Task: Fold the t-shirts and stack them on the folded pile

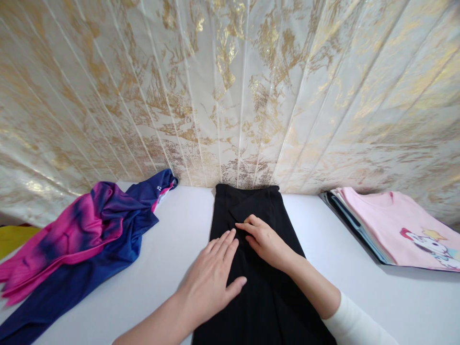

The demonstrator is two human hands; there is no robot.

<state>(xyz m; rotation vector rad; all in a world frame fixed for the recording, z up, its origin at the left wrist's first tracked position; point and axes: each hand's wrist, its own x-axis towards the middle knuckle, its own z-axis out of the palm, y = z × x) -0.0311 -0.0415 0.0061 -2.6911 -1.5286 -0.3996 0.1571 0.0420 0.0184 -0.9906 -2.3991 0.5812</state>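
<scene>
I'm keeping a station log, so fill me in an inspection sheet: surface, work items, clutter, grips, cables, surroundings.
Surface: white tabletop, bearing clothes.
Work item: black garment, laid lengthwise at the centre.
Clutter: rumpled blue-and-pink clothing at left; yellow item at left edge, cut off; folded stack at right, pink top uppermost.
Left grip: flattened, over the black garment's left edge.
Right grip: over the black garment; whether it pinches cloth is unclear.
Cables: nothing seen.
Surroundings: pale, gold-patterned backdrop.

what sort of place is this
Likely an indoor spot for handling clothes, though whether home or workroom I can't tell. A black garment lies spread on a white surface, a stack of folded clothes sits at the right, and a gold-patterned backdrop rises behind.
</scene>
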